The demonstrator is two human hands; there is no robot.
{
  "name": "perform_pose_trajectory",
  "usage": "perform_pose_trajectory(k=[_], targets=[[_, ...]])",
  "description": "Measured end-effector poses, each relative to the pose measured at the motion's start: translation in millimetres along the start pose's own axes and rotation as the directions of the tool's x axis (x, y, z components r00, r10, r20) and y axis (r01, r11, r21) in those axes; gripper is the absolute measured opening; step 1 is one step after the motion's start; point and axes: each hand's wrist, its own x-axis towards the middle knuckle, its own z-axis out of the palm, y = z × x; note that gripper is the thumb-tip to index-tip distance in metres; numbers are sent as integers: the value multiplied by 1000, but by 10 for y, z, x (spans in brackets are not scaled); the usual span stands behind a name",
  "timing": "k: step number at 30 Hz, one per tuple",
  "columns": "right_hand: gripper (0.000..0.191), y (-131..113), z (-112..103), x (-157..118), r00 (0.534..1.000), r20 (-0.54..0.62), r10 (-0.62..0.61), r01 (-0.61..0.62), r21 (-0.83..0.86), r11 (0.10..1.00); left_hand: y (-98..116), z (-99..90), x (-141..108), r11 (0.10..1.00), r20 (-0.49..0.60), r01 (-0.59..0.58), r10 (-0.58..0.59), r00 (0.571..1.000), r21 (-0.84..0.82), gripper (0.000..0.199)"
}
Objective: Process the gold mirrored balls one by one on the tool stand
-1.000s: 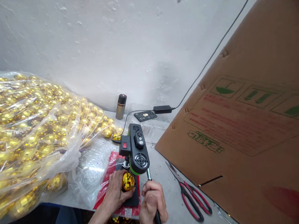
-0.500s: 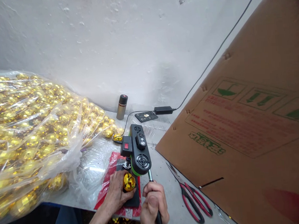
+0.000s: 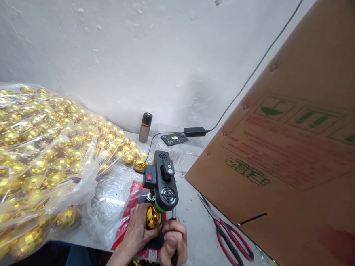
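My left hand [image 3: 137,229] is closed around a shiny gold mirrored ball [image 3: 153,217], fingers on its left side and thumb at its front. The ball sits under the front end of a small black and green bench drill press [image 3: 165,180] with a red switch on its side. My right hand [image 3: 174,242] is wrapped around the drill press's lever handle [image 3: 174,258], just right of the ball. Beneath them lies a red plastic sheet [image 3: 120,232] with the machine's dark base on it. Any bit meeting the ball is hidden by the drill head.
A clear bag of gold balls [image 3: 39,159] fills the left. Red-and-black scissors [image 3: 225,235] lie right of the machine, against a large cardboard box [image 3: 281,142]. Behind stand a dark bottle [image 3: 145,127], a black patterned flat object [image 3: 174,139] and a power adapter [image 3: 195,131] with its cable.
My right hand has swung the lever to the left, and the drill head sits slightly lower. My left hand keeps the gold ball in the same place.
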Motion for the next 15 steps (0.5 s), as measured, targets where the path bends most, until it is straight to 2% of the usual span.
perform_pose_trajectory(k=[2,4,8,11,12,15], targets=[[40,-46,-28,67,999,4,-42,42,-7,999,1,-1,8,1000,16,0,0,1000,-9,46],[39,-132,-90,191,999,8,-35,35,-8,999,9,2,26,1000,6,-4,5,1000,-22,47],[37,-387,-215,579,991,70,114,-117,42,992,-8,12,-10,999,-33,-11,9,999,-47,51],[37,-598,-206,817,973,60,221,-225,68,972,-151,57,-233,996,19,-73,74,997,-49,63],[39,-661,-182,852,958,21,285,-286,66,956,-229,84,-341,994,40,-107,109,993,-36,68],[43,-794,-99,820,917,-65,395,-389,85,917,-469,140,-619,985,47,-170,168,985,39,76]])
